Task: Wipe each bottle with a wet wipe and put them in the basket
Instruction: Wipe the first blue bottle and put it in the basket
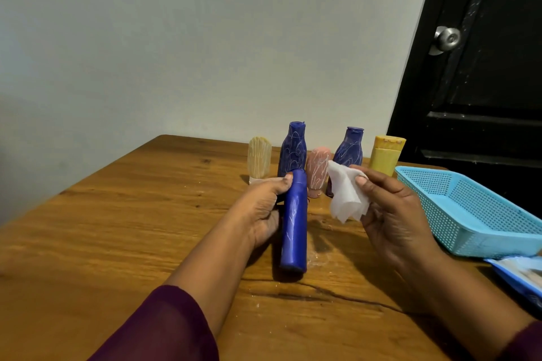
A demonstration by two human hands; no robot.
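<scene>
One long blue bottle (293, 226) lies in the grip of the left hand (264, 208), clamped round its upper half, with the thumb near the cap end and the base pointing toward the person. The right hand (390, 214) pinches one white wet wipe (347, 196) just beside it. Behind them five bottles stand in a row on the table (117, 228): cream bottle (259, 160), two patterned blue bottles (292, 149), pink bottle (317, 170), yellow bottle (384, 155). One light-blue basket (484, 243) sits to the right.

A home room is showing. A wooden table (117, 228) is sitting against a plain pale wall (176, 38), beside a black door (484, 82) with a round metal knob (447, 38).
</scene>
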